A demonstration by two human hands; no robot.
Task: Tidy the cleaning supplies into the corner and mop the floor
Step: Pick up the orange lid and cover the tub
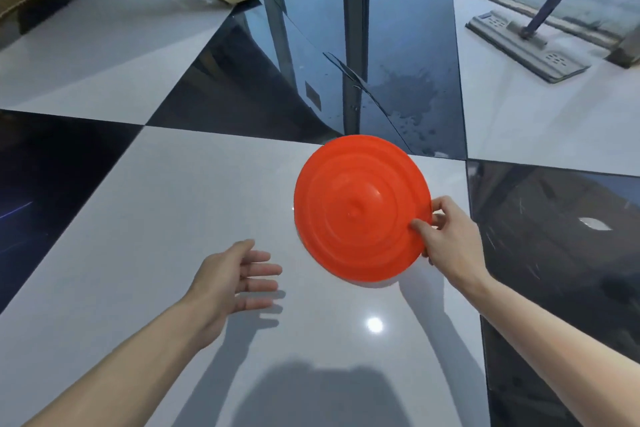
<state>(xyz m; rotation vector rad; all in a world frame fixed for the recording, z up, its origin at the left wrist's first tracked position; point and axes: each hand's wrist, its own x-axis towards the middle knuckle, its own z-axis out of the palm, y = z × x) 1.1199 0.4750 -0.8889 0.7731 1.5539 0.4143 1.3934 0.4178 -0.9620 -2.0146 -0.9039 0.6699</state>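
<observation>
Here we judge that the tidying part of the task is in hand, not yet the mopping. Our right hand (450, 236) pinches the near right edge of a round orange plastic lid with raised rings (360, 208): the thumb lies on top of the rim and the other fingers are curled under it, so they are clamped on the lid. The lid is tilted and held above the glossy white and black tiled floor (138, 218), ahead of the fingertips and to their left. Our left hand (235, 277) holds nothing, its fingers are apart and a little bent, and they point toward the lid without touching it. The flat grey mop with a blue pole (526, 42) stands well beyond the right fingers, near the glass wall, and nobody touches it. A wet patch (408, 94) is on the dark tile beyond the lid. For the next move we think the lid must be carried to the corner or put on its container, perhaps with the left hand helping. A small pale thing shows under the near edge of the lid, but we cannot tell what it is. The top of the mop pole is cut off, and we see no bucket.
</observation>
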